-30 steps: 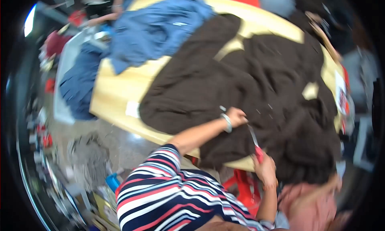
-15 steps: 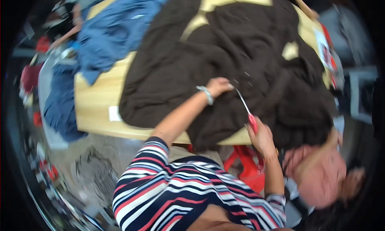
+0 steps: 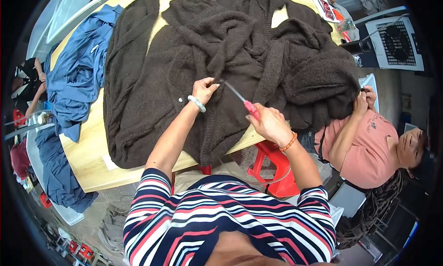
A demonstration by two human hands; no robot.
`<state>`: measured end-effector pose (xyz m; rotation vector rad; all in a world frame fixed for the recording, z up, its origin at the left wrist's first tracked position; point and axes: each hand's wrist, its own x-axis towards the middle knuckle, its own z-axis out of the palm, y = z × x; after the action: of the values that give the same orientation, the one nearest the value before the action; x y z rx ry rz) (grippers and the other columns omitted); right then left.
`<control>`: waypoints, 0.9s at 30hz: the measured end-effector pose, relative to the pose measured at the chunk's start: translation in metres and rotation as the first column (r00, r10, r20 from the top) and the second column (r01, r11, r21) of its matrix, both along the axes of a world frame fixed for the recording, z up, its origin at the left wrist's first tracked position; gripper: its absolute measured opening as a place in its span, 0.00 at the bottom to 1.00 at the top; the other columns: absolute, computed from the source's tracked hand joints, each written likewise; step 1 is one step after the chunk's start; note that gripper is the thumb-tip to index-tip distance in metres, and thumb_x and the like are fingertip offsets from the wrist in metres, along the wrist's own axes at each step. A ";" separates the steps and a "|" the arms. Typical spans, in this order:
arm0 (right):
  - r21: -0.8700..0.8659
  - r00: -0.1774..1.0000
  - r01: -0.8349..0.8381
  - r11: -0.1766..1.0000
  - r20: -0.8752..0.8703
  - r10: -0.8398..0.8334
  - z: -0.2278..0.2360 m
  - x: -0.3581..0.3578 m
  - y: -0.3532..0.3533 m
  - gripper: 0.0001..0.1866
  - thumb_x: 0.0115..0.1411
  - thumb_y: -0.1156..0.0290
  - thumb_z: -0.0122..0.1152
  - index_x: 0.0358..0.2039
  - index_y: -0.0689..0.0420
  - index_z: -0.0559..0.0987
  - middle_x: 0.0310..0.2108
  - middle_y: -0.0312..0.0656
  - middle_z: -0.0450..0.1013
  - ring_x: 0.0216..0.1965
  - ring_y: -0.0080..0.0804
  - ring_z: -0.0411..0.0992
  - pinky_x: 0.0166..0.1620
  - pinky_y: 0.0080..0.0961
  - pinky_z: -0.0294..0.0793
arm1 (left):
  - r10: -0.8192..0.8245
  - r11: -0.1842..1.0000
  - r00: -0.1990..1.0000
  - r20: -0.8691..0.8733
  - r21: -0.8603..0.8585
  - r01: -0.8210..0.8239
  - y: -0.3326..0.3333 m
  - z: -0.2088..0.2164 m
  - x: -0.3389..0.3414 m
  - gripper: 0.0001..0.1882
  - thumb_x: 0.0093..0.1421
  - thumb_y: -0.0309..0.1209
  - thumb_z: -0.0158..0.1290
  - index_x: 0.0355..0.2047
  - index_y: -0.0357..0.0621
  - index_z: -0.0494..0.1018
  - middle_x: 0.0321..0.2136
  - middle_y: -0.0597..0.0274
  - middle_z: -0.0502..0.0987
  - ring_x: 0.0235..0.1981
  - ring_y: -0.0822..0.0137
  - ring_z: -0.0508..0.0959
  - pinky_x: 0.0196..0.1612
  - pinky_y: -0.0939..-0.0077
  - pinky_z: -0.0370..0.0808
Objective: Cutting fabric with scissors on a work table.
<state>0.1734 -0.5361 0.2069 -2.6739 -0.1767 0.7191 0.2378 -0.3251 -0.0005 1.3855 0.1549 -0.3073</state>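
A dark brown fleece garment (image 3: 157,109) is spread in folds over the table in front of me. My left hand (image 3: 204,90), with a pale bangle at its wrist, is closed in a pinch on a raised bit of the brown fleece. My right hand (image 3: 273,124) is wrapped round the pink handle of a tool (image 3: 252,109) with a thin metal shaft. The shaft slants up and left, its tip close to my left fingertips. Whether the tip touches the cloth I cannot tell.
The wooden table (image 3: 83,160) also bears a blue garment (image 3: 76,77) at the left. Dark blue cloth (image 3: 62,169) hangs over a pale bin beside it. A red stool (image 3: 281,173) stands under the table's near edge. A person in pink (image 3: 364,146) handles the brown fleece at the right.
The view has shifted, so the table appears lower and further left. My left hand still pinches the fleece, and the tool's tip now sits nearer those fingers.
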 end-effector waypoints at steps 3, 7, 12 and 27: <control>0.010 1.000 -0.007 1.000 -0.018 0.008 -0.002 0.005 0.002 0.16 0.59 0.59 0.57 0.42 0.57 0.74 0.28 0.57 0.75 0.36 0.58 0.74 0.41 0.50 0.72 | -0.004 1.000 1.000 0.017 0.028 0.004 -0.002 0.010 0.003 0.03 0.54 0.22 0.57 0.25 0.37 0.75 0.22 0.77 0.72 0.24 0.84 0.66 0.26 0.85 0.64; 0.024 0.996 -0.071 0.997 -0.052 0.072 -0.006 0.008 0.002 0.18 0.59 0.58 0.57 0.44 0.57 0.74 0.29 0.57 0.75 0.36 0.58 0.74 0.43 0.49 0.72 | 0.034 0.998 0.998 0.049 0.052 -0.037 -0.002 -0.029 0.008 0.15 0.54 0.23 0.58 0.17 0.41 0.63 0.19 0.81 0.61 0.21 0.84 0.58 0.23 0.82 0.57; 0.038 0.998 0.047 0.998 -0.043 -0.046 -0.007 0.013 -0.008 0.18 0.60 0.59 0.56 0.45 0.57 0.73 0.30 0.56 0.76 0.37 0.57 0.74 0.44 0.47 0.71 | 0.016 0.995 0.997 -0.078 -0.097 -0.023 0.003 -0.027 0.017 0.11 0.53 0.28 0.62 0.23 0.37 0.70 0.22 0.77 0.69 0.25 0.82 0.66 0.27 0.83 0.65; 0.025 0.998 0.035 0.999 0.050 -0.036 0.007 0.051 -0.001 0.16 0.59 0.61 0.57 0.40 0.61 0.74 0.32 0.57 0.76 0.40 0.57 0.74 0.44 0.48 0.73 | -0.022 1.000 0.995 0.093 0.019 0.020 -0.007 0.000 0.058 0.07 0.57 0.22 0.55 0.35 0.35 0.78 0.29 0.73 0.78 0.29 0.81 0.73 0.34 0.84 0.70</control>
<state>0.2240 -0.5372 0.2136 -2.6672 -0.1497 0.6348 0.2955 -0.3316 -0.0010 1.4171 0.0661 -0.2583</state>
